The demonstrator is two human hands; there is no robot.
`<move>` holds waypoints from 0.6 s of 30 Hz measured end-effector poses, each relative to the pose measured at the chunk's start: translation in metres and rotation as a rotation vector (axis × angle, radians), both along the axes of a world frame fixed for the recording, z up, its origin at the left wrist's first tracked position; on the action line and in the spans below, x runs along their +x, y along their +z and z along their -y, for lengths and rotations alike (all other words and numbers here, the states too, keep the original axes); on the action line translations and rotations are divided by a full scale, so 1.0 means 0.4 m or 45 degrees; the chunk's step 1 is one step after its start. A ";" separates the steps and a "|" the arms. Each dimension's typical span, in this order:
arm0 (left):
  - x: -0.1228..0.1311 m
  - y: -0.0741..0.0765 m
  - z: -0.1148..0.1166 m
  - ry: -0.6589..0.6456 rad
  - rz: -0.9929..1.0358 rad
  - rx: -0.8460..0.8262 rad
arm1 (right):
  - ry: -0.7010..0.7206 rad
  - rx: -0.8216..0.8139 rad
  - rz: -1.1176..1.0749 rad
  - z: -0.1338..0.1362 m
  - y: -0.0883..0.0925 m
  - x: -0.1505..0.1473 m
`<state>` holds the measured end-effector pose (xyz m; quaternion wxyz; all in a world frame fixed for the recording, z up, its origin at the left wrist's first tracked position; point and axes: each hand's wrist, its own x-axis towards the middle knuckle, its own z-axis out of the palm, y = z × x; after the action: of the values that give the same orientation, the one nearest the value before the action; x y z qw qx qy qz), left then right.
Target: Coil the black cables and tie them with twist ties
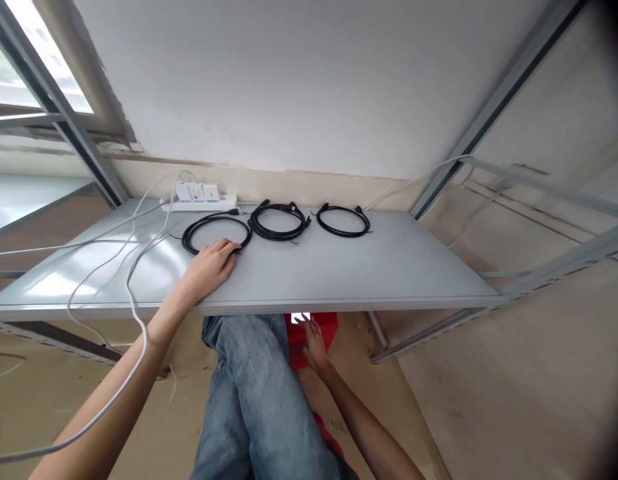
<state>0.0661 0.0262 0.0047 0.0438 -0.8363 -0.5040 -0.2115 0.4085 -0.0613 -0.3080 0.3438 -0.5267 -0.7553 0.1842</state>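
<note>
Three coils of black cable lie in a row on the grey shelf (379, 267): a left coil (189, 233), a thicker middle coil (277, 235) and a right coil (343, 233). My left hand (212, 265) rests on the shelf with its fingers closed over the near right part of the left coil. Below the shelf's front edge, my right hand (313, 343) is at a red bin (329, 327), beside a small white item (299, 317). Its fingertips are partly blurred, so what they hold, if anything, is unclear.
A white power strip (203, 204) with chargers stands at the back left. White cables (133, 293) run over the shelf's left side and across my left forearm. Metal uprights (489, 120) frame the shelf. My legs in jeans (263, 387) are below it.
</note>
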 end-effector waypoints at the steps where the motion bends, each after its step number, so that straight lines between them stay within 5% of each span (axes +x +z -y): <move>1: 0.000 0.000 0.000 0.001 0.002 -0.002 | -0.061 0.019 -0.005 0.006 0.000 0.001; 6: 0.001 0.000 0.000 0.004 0.000 0.000 | -0.219 0.047 -0.038 0.028 0.000 0.006; 12: -0.004 -0.002 0.002 0.005 -0.006 0.007 | -0.004 -0.009 0.051 0.022 0.030 -0.013; 15: -0.003 0.001 0.004 0.008 -0.008 0.011 | -0.126 0.081 0.037 0.045 0.080 -0.029; 18: 0.001 0.004 0.005 0.033 -0.012 0.029 | -0.133 0.295 -0.036 0.101 0.179 -0.025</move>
<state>0.0666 0.0243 0.0062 0.0585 -0.8301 -0.5121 -0.2127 0.3987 -0.1018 -0.2364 0.4221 -0.5196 -0.7380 0.0851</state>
